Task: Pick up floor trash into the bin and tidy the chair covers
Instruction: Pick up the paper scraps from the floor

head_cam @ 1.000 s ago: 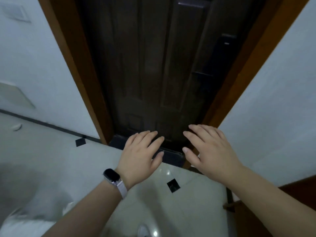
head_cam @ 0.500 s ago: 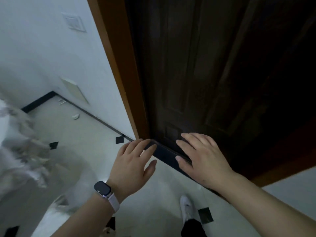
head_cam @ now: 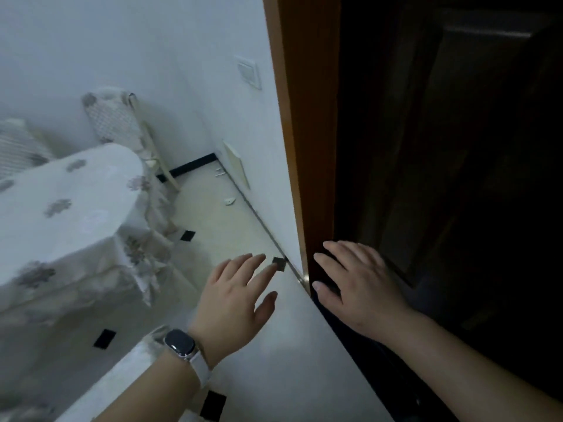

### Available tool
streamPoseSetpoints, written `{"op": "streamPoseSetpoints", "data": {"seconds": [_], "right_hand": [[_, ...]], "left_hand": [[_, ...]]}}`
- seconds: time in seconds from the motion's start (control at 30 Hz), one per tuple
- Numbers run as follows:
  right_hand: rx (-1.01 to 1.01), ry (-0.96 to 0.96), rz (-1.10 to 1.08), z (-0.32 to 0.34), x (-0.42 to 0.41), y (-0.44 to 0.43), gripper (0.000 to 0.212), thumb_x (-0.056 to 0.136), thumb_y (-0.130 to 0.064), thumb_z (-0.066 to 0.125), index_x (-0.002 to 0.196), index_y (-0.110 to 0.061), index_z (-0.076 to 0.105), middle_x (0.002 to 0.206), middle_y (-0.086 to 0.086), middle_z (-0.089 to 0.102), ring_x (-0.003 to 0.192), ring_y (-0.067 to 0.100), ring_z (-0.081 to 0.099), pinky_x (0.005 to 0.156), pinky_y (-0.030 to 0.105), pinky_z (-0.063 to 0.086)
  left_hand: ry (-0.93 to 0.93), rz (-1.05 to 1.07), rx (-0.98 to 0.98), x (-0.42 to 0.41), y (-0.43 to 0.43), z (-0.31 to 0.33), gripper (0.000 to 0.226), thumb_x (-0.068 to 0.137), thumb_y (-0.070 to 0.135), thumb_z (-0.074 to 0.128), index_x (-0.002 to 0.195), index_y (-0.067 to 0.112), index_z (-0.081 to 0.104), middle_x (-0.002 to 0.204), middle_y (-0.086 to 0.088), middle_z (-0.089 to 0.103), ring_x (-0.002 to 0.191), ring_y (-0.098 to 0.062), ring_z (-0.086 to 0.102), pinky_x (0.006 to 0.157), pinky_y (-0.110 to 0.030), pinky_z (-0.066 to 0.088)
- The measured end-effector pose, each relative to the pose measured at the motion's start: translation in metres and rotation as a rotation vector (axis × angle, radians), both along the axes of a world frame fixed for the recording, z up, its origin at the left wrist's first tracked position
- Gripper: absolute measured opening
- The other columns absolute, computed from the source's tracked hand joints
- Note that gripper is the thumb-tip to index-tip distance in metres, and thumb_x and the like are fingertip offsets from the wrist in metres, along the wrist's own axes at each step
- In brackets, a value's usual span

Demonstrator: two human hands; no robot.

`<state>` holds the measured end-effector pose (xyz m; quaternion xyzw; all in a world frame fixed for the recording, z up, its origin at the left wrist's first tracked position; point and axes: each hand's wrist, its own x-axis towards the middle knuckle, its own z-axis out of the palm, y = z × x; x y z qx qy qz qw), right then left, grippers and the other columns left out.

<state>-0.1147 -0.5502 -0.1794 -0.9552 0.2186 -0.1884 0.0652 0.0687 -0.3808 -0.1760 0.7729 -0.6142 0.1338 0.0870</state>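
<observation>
My left hand (head_cam: 234,303), with a watch on its wrist, hovers over the pale floor with fingers spread and holds nothing. To its right my right hand (head_cam: 359,287) is also empty, fingers straight, in front of the dark door. A small white scrap of trash (head_cam: 230,201) lies on the floor by the wall, and another scrap (head_cam: 219,172) lies farther back near the corner. A chair with a floral cover (head_cam: 115,117) stands against the back wall. No bin is in view.
A table under a white floral cloth (head_cam: 70,208) fills the left side. The dark wooden door (head_cam: 441,178) and its orange frame (head_cam: 292,147) take up the right. A wall switch (head_cam: 248,71) sits by the frame. Tiled floor (head_cam: 213,239) runs between table and wall.
The view has swung left, away from the door, bringing the table, the covered chair and the floor scraps into sight. Both hands stay raised, spread and empty.
</observation>
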Motion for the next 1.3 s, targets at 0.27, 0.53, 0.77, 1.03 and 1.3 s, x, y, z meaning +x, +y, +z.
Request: {"op": "streamPoseSetpoints", "data": {"seconds": [0.27, 0.53, 0.77, 1.03, 1.3], "right_hand": [[0.008, 0.041, 0.194, -0.003, 0.119, -0.027, 0.051, 0.094, -0.051, 0.037, 0.125, -0.019, 0.062, 0.132, 0.004, 0.059, 0.122, 0.024, 0.053, 0.102, 0.046, 0.042], [-0.114, 0.163, 0.157, -0.002, 0.26, -0.076, 0.049, 0.093, -0.051, 0.039, 0.125, -0.022, 0.062, 0.132, 0.001, 0.059, 0.123, 0.02, 0.049, 0.106, 0.041, 0.038], [-0.181, 0.096, 0.213, 0.018, 0.413, -0.099, 0.05, 0.094, -0.049, 0.039, 0.125, -0.017, 0.063, 0.132, 0.006, 0.059, 0.122, 0.023, 0.048, 0.106, 0.038, 0.027], [-0.173, 0.017, 0.323, 0.003, 0.528, -0.11, 0.048, 0.092, -0.045, 0.043, 0.119, -0.013, 0.066, 0.125, 0.008, 0.063, 0.115, 0.026, 0.054, 0.099, 0.042, 0.042], [-0.071, 0.017, 0.366, -0.031, 0.651, -0.166, 0.047, 0.089, -0.045, 0.047, 0.118, -0.013, 0.065, 0.124, 0.009, 0.062, 0.112, 0.028, 0.057, 0.096, 0.043, 0.046]], "left_hand": [[0.025, 0.202, -0.077, 0.092, 0.002, -0.015, 0.044, 0.091, 0.042, 0.051, 0.125, 0.018, 0.065, 0.127, -0.006, 0.064, 0.116, -0.032, 0.059, 0.095, -0.044, 0.045], [0.108, 0.242, -0.16, 0.242, -0.048, -0.048, 0.042, 0.089, 0.043, 0.052, 0.122, 0.02, 0.065, 0.126, -0.005, 0.065, 0.115, -0.03, 0.06, 0.095, -0.042, 0.043], [0.126, 0.285, -0.168, 0.385, -0.056, -0.04, 0.042, 0.09, 0.043, 0.051, 0.122, 0.02, 0.065, 0.127, -0.005, 0.064, 0.116, -0.03, 0.06, 0.095, -0.042, 0.043], [0.148, 0.365, -0.126, 0.485, -0.06, -0.036, 0.044, 0.09, 0.042, 0.05, 0.123, 0.018, 0.065, 0.127, -0.008, 0.063, 0.116, -0.033, 0.058, 0.094, -0.044, 0.048], [0.128, 0.406, -0.016, 0.582, -0.098, -0.046, 0.049, 0.088, 0.043, 0.046, 0.125, 0.018, 0.065, 0.129, -0.006, 0.062, 0.116, -0.032, 0.058, 0.097, -0.041, 0.035]]}}
